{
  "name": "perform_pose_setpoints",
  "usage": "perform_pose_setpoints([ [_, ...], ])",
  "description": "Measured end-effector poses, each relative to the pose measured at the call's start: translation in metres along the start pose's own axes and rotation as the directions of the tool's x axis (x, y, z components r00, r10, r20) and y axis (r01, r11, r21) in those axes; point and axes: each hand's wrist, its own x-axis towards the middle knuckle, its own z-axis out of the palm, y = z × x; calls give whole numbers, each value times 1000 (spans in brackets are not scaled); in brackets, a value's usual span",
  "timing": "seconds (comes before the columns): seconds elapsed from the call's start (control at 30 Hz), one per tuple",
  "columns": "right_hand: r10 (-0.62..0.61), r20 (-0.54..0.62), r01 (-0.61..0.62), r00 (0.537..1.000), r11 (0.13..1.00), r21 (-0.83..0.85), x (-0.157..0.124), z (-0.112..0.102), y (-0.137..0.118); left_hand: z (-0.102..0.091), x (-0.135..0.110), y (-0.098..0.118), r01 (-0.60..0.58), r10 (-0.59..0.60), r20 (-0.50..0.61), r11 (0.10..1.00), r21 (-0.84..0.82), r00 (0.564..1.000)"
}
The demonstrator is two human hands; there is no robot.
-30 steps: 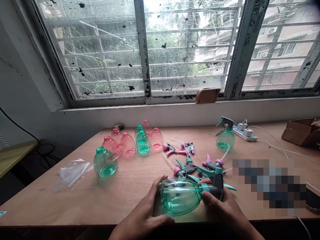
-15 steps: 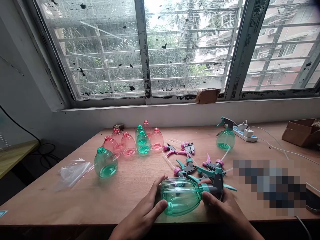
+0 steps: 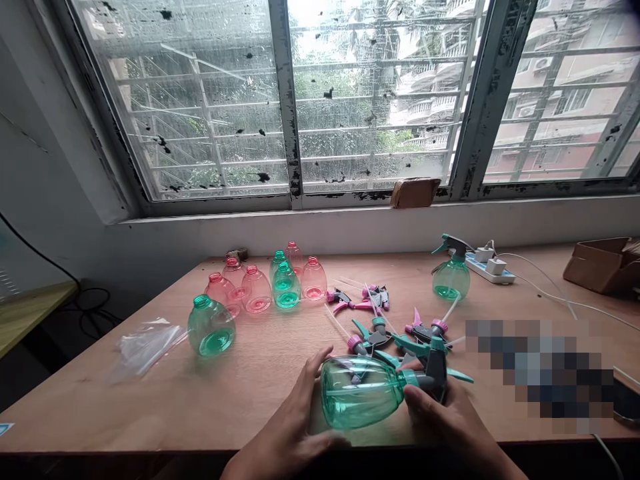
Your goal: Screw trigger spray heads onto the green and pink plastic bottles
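A green transparent spray bottle (image 3: 363, 393) lies sideways above the table's front edge, its base to the left. A grey and teal trigger head (image 3: 435, 367) sits on its neck, and a tube runs inside. My right hand (image 3: 445, 413) grips it at the collar, thumb in front. My left hand (image 3: 300, 413) is cupped open around the base, with thumb and fingers apart; whether the fingertips touch it is unclear. Just behind lie several loose trigger heads, including a teal one (image 3: 377, 333) and a pink and grey one (image 3: 425, 330).
A green bottle (image 3: 213, 327) without a head stands at left, beside a plastic bag (image 3: 150, 347). Several pink bottles (image 3: 257, 290) and green ones stand behind. A complete green sprayer (image 3: 451, 273), a power strip (image 3: 490, 267) and a cardboard box (image 3: 600, 267) are at back right.
My left thumb has come off the bottle's side and moved down below it. The bottle's base tips slightly; my right hand keeps its hold at the collar.
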Motion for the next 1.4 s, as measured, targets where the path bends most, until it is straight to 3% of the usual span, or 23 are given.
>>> perform_pose_setpoints([
  [0.33,-15,40,15,999,1000,5,0,-2,1,-10,-1,11,77,-73,57,993,-88,996],
  [0.63,79,113,-92,990,989,115,0,2,-4,0,-1,-1,-7,10,5,935,-353,1000],
  [0.87,89,163,-111,983,985,131,3,2,0,-4,-2,-1,0,2,8,976,-217,1000],
  [1.1,99,169,-135,981,967,216,2,-1,16,-9,-2,4,79,-78,18,985,-156,997],
  [1.23,117,78,-132,990,963,234,2,-5,20,-8,1,8,-8,11,13,976,-216,1000],
  [1.4,90,159,-127,983,964,235,0,-4,16,-2,3,9,-34,39,5,925,-378,999],
])
